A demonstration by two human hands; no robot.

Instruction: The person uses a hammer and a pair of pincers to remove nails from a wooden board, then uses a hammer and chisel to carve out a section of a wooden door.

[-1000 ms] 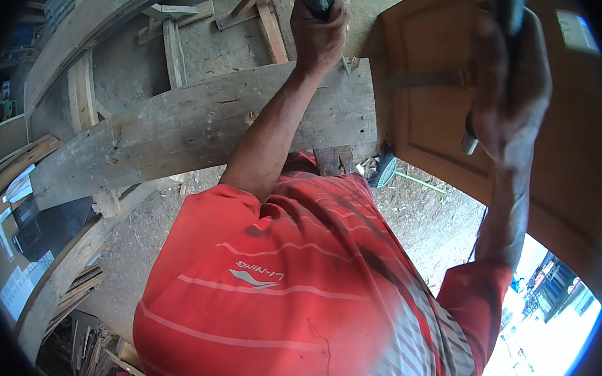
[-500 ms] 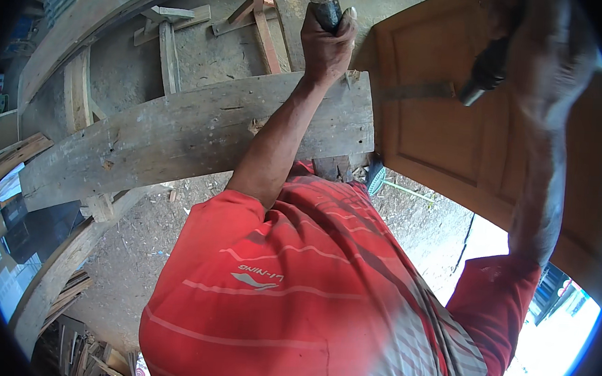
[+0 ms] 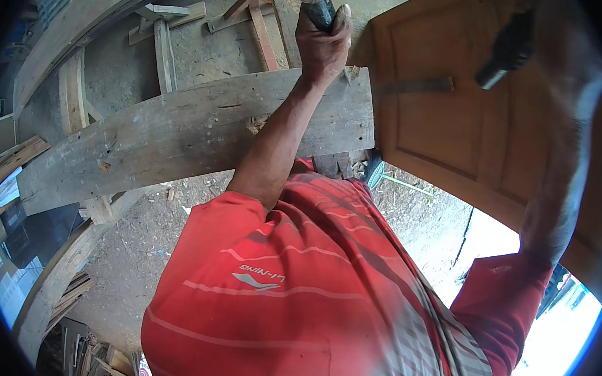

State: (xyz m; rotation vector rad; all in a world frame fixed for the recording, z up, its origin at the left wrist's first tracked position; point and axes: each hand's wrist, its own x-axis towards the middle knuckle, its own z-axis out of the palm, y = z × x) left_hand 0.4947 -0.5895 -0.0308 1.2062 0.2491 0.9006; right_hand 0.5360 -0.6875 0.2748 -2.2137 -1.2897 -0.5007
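Observation:
My left hand [image 3: 323,51] is closed around a thick black handle [image 3: 320,14] with a battered, frayed pale top. Below the fist, the rest of that tool is hidden. The hand is above the far right end of a long weathered plank [image 3: 181,125]. My right hand [image 3: 571,46] is raised at the upper right, smeared by motion. From it, a tool with a black grip [image 3: 509,52] and a bare metal end points down to the left; its other end cannot be made out. It is held in the air above a brown panelled door [image 3: 435,127].
A flat dark strip [image 3: 417,85] reaches across the door beside the plank. Wooden frame pieces [image 3: 164,55] stand beyond the plank. Scrap wood [image 3: 91,358] lies at the lower left. A green slotted plastic thing [image 3: 375,173] is just past the plank's right end.
My right hand and its black-gripped tool have moved to the right, farther from the left hand. The left hand keeps its grip and sits slightly farther left in view.

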